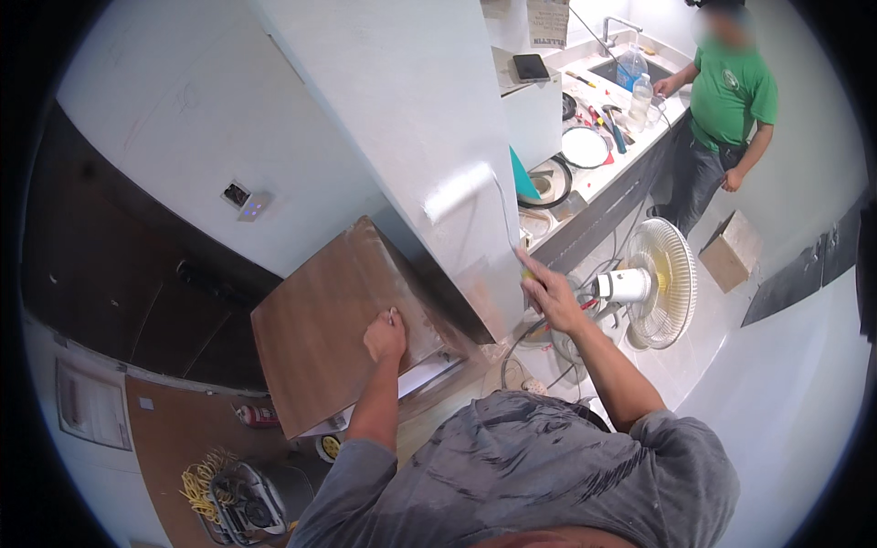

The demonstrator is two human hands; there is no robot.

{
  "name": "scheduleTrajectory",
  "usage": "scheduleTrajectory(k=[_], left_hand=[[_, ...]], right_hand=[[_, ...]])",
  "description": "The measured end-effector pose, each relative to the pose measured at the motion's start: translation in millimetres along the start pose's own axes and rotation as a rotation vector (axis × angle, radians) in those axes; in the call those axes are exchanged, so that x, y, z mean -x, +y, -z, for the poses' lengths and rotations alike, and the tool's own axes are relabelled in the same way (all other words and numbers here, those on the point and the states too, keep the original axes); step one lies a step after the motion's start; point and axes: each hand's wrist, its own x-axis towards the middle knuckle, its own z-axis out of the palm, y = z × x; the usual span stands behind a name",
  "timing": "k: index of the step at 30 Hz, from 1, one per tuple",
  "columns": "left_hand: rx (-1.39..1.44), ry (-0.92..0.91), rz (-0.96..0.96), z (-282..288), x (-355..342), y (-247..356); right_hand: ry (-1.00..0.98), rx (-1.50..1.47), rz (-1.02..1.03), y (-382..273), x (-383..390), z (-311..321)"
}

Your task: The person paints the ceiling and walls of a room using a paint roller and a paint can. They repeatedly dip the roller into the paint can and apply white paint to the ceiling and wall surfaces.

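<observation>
A white paint roller lies against the pale wall panel, its thin wire frame bending down toward me. My right hand is closed around the roller's handle, of which a yellowish bit shows. Over the top of a brown wood-look cabinet, my left hand is curled into a fist. Something small and pale seems to show at its fingers, but I cannot make out what it is.
A white fan stands right of me, with cables and containers on the floor. Behind it is a cardboard box. A person in a green shirt stands by the cluttered counter. A grey wheeled machine sits lower left.
</observation>
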Motion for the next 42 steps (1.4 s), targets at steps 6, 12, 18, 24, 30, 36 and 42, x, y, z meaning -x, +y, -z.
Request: scheduleTrajectory(k=[6,12,18,24,30,36,42], left_hand=[[0.056,-0.030,0.029,2,-1,6],[0.015,-0.021,0.020,4,2,2],[0.003,-0.038,-0.001,6,0,11],[-0.024,-0.050,0.028,5,-2,8],[-0.058,-0.055,-0.002,1,-4,-3],[-0.017,-0.075,0.021,12,-2,6],[0.037,-0.039,0.012,12,0,6]], right_hand=[[0.050,0.008,0.181,-89,-47,-9],[0.006,0.117,0.093,-55,-35,-14],[-0.041,0.203,-0.090,48,29,-17],[-0.026,0.250,-0.077,119,70,-21],[-0.063,0.241,-0.094,85,54,-22],[0.000,0.127,0.051,-9,1,-32],[0.092,0.070,0.258,-139,-45,-42]])
